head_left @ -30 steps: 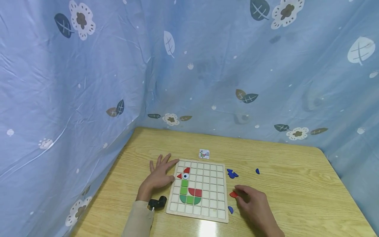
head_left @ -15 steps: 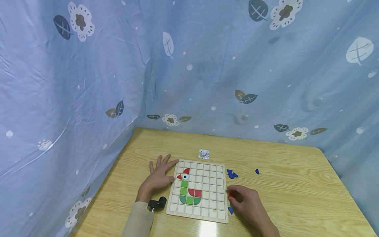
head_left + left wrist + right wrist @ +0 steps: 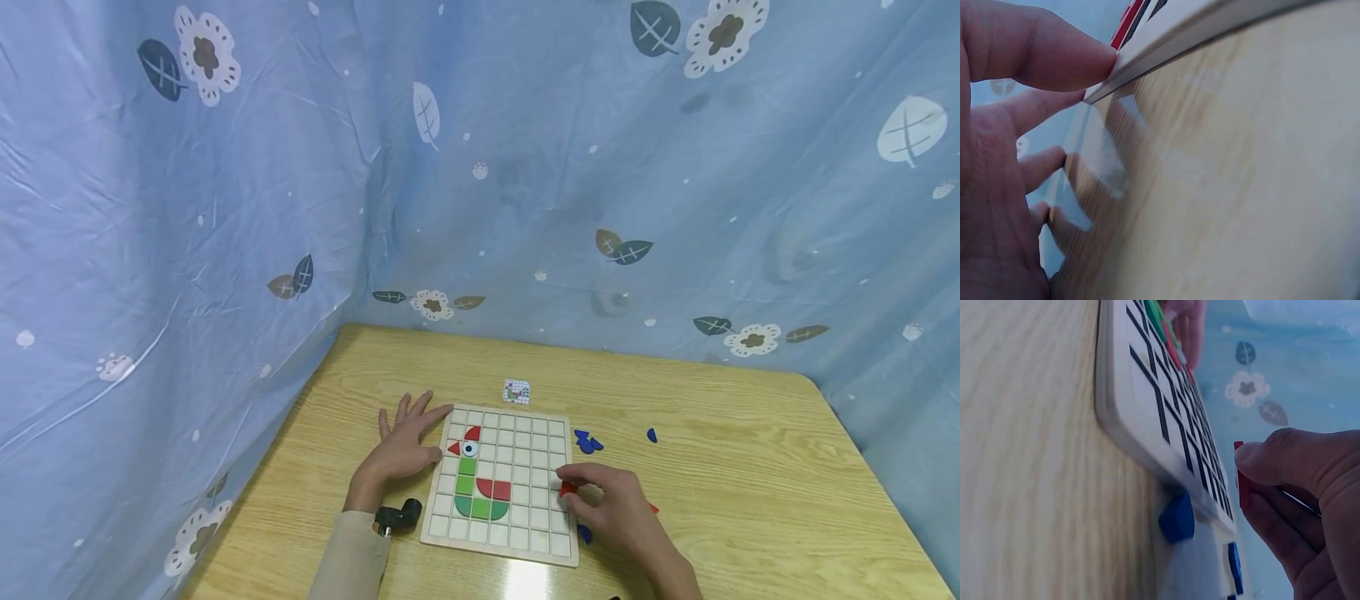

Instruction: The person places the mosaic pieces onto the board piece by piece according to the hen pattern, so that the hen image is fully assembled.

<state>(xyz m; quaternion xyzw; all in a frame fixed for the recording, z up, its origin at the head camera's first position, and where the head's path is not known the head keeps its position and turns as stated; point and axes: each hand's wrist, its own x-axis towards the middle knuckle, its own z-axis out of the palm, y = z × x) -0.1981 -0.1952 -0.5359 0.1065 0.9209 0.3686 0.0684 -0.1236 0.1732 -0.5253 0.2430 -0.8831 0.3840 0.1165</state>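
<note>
My right hand (image 3: 611,504) pinches a small red tile (image 3: 1244,481) between thumb and fingers, over the right side of a wooden grid board (image 3: 498,547). My left hand (image 3: 401,450) lies at the board's left edge with spread fingers. Its thumb (image 3: 1079,59) touches the rim in the left wrist view. On the board sit red tiles (image 3: 493,488), a round eye tile (image 3: 470,448) and several green tiles (image 3: 467,475), laid out like a bird. A blue piece (image 3: 1177,519) lies beside the board, partly under my right hand in the head view.
Several blue pieces (image 3: 587,442) lie right of the board, one blue half-round (image 3: 652,435) farther out. Another red piece (image 3: 654,507) peeks out behind the right hand. A small picture card (image 3: 517,392) lies beyond the board. A patterned blue curtain (image 3: 525,167) surrounds the table.
My right hand has moved left with the red tile, from beside the board to over its right columns. Another red piece has come into view behind it. The left hand stays put.
</note>
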